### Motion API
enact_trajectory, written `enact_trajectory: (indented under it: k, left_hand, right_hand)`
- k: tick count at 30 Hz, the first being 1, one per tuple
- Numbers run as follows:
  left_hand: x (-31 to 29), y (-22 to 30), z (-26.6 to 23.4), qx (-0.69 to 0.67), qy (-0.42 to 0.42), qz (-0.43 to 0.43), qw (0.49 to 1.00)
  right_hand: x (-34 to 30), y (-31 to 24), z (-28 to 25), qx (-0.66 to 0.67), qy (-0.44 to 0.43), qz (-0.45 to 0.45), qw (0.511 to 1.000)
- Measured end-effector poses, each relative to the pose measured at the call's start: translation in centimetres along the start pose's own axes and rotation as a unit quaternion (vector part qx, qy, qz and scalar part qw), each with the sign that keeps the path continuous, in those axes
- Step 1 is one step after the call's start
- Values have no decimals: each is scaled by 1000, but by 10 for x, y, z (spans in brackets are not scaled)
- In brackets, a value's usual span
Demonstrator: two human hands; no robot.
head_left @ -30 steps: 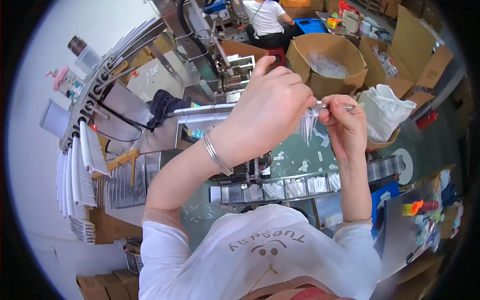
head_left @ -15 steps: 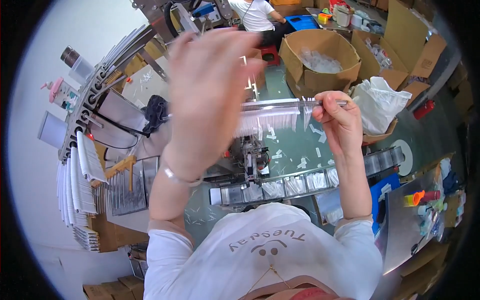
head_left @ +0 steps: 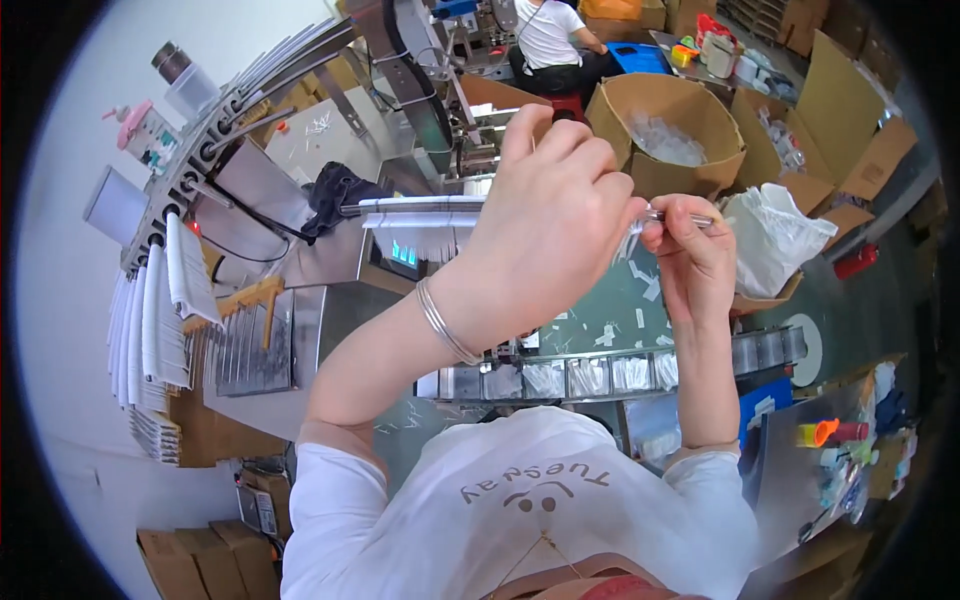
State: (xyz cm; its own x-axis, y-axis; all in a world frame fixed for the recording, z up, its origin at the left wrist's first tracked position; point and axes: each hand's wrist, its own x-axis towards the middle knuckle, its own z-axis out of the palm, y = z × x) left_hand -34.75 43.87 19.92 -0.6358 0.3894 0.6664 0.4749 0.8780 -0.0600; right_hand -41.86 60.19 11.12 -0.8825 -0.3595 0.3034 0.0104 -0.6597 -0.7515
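A thin metal rod [head_left: 710, 219] runs level in front of me, with a dense row of white strips [head_left: 415, 215] hanging from its left stretch. My right hand [head_left: 697, 250] pinches the rod near its right end between thumb and fingers. My left hand [head_left: 560, 215], with silvery bangles at the wrist, crosses over the rod with curled fingers, close to the right fingertips. A few loose white strips [head_left: 627, 242] show under the left fingertips, which seem closed on them. The back of this hand hides the middle of the rod and most of the grip.
Below the hands runs a row of metal compartments [head_left: 588, 377] filled with white pieces. Strip-laden rods [head_left: 188, 275] hang from a rack at left, near a wooden rod holder [head_left: 240, 300]. Cardboard boxes [head_left: 690, 175], a white bag [head_left: 775, 225] and a seated person [head_left: 550, 40] are beyond.
My left hand has swung right and down from above the row of strips to the rod's right part, its fingers now curled. My right hand still holds the rod end; the view has shifted slightly.
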Motion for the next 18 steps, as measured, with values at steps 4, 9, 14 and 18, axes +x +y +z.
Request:
enact_trajectory:
  k: [4, 9, 14, 18]
  left_hand:
    - [-2, -4, 4, -35, -17, -16, 999]
    - [3, -3, 8, -62, -31, -27, 997]
    - [4, -4, 12, -78, -24, -34, 996]
    - [3, -8, 14, -95, -7, -50, 994]
  right_hand:
    - [-2, 1, 3, 8, 2, 8, 1000]
    - [-3, 3, 3, 20, -5, -10, 1000]
    - [-4, 6, 5, 17, -15, -10, 1000]
    - [-4, 8, 5, 16, -16, 0, 1000]
